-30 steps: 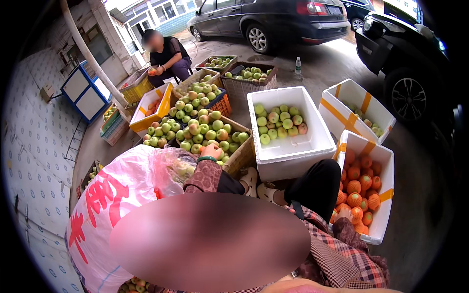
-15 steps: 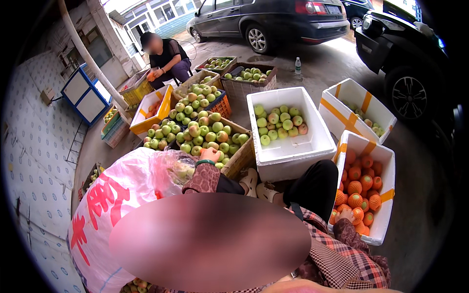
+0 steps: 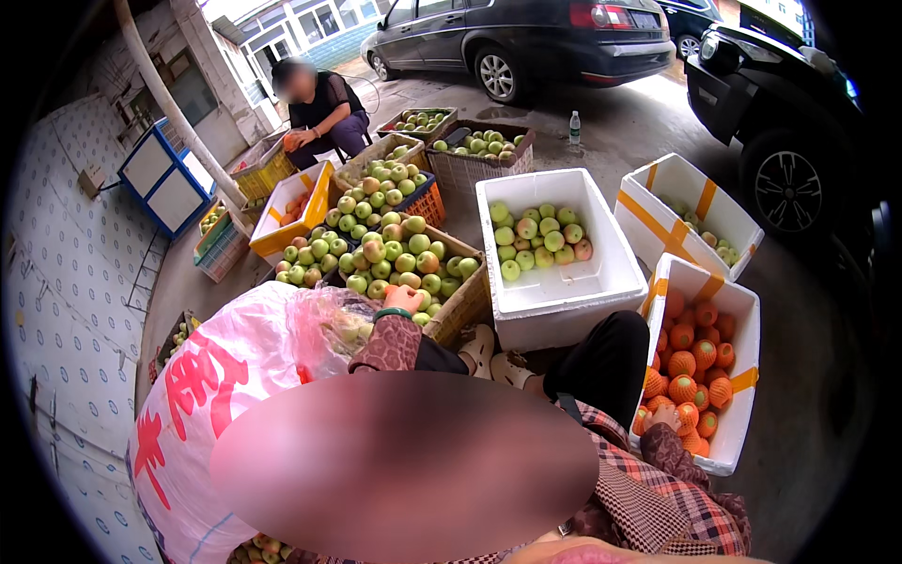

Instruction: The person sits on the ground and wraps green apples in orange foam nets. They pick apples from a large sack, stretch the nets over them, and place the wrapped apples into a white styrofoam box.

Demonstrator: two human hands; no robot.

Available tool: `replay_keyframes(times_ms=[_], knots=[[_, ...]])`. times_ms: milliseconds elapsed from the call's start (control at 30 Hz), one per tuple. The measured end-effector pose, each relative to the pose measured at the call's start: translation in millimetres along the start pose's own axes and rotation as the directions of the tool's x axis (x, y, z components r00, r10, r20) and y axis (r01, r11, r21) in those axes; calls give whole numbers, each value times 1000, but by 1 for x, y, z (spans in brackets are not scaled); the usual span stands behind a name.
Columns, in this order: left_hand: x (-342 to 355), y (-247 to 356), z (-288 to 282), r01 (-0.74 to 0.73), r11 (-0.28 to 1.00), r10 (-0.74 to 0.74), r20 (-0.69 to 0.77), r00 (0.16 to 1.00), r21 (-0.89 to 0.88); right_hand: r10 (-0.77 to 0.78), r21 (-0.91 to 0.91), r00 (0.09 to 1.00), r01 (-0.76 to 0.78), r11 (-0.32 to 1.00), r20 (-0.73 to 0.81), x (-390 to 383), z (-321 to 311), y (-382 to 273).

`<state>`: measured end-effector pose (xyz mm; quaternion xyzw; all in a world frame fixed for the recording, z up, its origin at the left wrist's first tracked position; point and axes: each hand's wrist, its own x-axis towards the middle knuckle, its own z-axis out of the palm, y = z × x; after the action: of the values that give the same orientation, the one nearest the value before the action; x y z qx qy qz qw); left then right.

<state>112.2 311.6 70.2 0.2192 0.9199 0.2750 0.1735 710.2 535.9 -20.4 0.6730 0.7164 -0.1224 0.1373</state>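
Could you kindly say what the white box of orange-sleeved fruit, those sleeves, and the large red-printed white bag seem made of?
White rectangular box: probably matte polystyrene foam, given thick walls.
Orange netted sleeves: likely matte foam mesh, by their ribbing.
Large white bag: probably plastic, faintly glossy and creased.

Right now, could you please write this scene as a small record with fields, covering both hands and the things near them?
Left hand: at the green-and-red apples in a crate; grip unclear
Right hand: among the orange-sleeved fruits in a white foam box; grip unclear
Between these: another foam box, partly filled with apples
Left side: large white-and-pink bag
Beyond: seated co-worker, dark car
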Motion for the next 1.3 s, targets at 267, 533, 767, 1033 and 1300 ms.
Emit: replay_keyframes(times_ms=[267,533,767,1033,1300], knots=[[8,-12,0,2,999,-1,8,1000,-36,-23,35,998,25,999,-57,-2,3,-4],[14,-8,8,-75,996,73,-32,997,-45,-39,111,981,61,992,-190,6,12,4],[32,-7,23,-141,988,137,-63,989,-62,-43,110,960,76,991,-277,13,25,6],[38,12,37,-192,975,193,5,981,-109,-50,75,984,63,995,-169,10,21,1],[62,28,73,-371,878,292,-275,916,-302,-132,-29,961,128,991,-241,25,35,13]])
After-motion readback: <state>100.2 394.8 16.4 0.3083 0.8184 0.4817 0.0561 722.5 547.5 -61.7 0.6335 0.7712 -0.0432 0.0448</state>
